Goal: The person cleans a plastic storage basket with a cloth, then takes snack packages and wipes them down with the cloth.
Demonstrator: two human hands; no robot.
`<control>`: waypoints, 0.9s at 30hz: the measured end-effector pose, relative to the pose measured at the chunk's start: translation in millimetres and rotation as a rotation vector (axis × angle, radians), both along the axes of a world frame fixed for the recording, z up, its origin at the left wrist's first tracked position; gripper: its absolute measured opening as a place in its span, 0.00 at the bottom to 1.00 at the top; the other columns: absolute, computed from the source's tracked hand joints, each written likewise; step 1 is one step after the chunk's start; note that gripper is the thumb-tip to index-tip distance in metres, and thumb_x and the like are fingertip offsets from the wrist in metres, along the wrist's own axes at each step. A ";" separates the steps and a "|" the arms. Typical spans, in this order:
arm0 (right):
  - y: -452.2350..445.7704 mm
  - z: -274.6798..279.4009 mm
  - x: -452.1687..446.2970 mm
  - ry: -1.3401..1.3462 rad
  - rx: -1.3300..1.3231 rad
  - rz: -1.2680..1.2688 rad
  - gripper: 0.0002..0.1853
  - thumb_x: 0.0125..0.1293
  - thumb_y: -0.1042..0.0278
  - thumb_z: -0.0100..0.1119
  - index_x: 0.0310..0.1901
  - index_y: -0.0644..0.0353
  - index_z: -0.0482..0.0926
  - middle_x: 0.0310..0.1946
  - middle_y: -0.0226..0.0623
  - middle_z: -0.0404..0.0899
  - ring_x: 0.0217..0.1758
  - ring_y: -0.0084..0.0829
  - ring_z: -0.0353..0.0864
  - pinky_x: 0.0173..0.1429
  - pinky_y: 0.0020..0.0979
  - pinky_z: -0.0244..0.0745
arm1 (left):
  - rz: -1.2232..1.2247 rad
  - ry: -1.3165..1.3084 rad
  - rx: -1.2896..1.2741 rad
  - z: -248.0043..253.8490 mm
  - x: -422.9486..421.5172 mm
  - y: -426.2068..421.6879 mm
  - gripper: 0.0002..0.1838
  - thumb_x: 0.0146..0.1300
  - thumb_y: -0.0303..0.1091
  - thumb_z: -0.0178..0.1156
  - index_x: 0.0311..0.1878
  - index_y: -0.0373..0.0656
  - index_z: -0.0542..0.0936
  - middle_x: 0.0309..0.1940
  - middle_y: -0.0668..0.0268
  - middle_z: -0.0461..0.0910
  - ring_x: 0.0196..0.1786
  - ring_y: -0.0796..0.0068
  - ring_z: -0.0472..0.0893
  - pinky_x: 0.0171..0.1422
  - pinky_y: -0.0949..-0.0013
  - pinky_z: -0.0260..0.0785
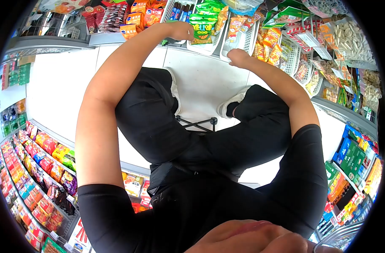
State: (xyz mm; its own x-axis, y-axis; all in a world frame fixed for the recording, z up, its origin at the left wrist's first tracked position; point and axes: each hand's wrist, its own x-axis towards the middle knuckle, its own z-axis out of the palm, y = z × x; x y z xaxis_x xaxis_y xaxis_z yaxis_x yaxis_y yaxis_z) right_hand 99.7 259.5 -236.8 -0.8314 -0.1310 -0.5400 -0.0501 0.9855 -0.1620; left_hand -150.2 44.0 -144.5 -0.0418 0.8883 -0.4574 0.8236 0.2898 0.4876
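My left hand (182, 31) is closed, with its fingers curled beside green snack bags (203, 28) in a white basket (205, 49). What its fingers hold, if anything, is hidden. Behind that hand, dark-wrapped bars (182, 12) stand in another white basket. My right hand (239, 58) is closed on the front corner of a second white plastic basket (241, 42). Orange-and-white snack bags (237, 28) lie toward the back of this basket, and its bare bottom shows near the front.
Orange snack packs (135, 19) lie to the left on the shelf, and bagged seeds (348, 36) on the right. My legs (158, 122) are bent over a folding stool (196, 123) on the white floor. Stocked shelves (42, 168) stand at the lower left.
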 end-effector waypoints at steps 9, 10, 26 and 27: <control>-0.2 25.7 -11.5 -0.097 -0.048 0.070 0.18 0.51 0.58 0.75 0.37 0.63 0.83 0.36 0.48 0.84 0.45 0.49 0.85 0.51 0.45 0.80 | -0.034 0.033 0.019 -4.3 -2.4 0.1 0.20 0.69 0.50 0.60 0.49 0.42 0.82 0.47 0.56 0.84 0.52 0.57 0.83 0.58 0.59 0.73; -4.7 26.7 -10.5 -0.094 -0.066 0.067 0.18 0.51 0.58 0.75 0.37 0.64 0.83 0.36 0.48 0.84 0.44 0.49 0.85 0.51 0.44 0.80 | -0.034 0.026 0.022 -4.3 -2.3 -0.1 0.20 0.69 0.50 0.60 0.49 0.42 0.82 0.47 0.56 0.84 0.52 0.57 0.83 0.58 0.59 0.73; -10.7 16.2 -10.4 -0.032 -0.038 0.018 0.15 0.58 0.61 0.71 0.41 0.64 0.84 0.41 0.50 0.85 0.47 0.48 0.86 0.51 0.44 0.82 | -0.051 0.056 0.007 -5.0 -2.7 1.6 0.19 0.69 0.49 0.60 0.48 0.42 0.82 0.45 0.57 0.84 0.51 0.57 0.83 0.56 0.59 0.74; -8.7 13.5 -9.8 -0.016 -0.031 0.009 0.15 0.58 0.61 0.71 0.41 0.64 0.84 0.42 0.49 0.85 0.48 0.48 0.86 0.52 0.44 0.81 | -0.056 0.060 0.012 -6.7 -3.8 1.2 0.19 0.69 0.49 0.60 0.48 0.41 0.82 0.45 0.56 0.84 0.50 0.57 0.83 0.56 0.59 0.74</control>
State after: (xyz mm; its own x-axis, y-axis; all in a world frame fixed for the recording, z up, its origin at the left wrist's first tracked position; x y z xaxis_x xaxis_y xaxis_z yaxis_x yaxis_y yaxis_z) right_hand 89.9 250.8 -223.4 -0.8215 -0.1551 -0.5486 -0.0559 0.9796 -0.1933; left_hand -153.9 45.2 -151.2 -0.0186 0.8955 -0.4447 0.8664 0.2364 0.4399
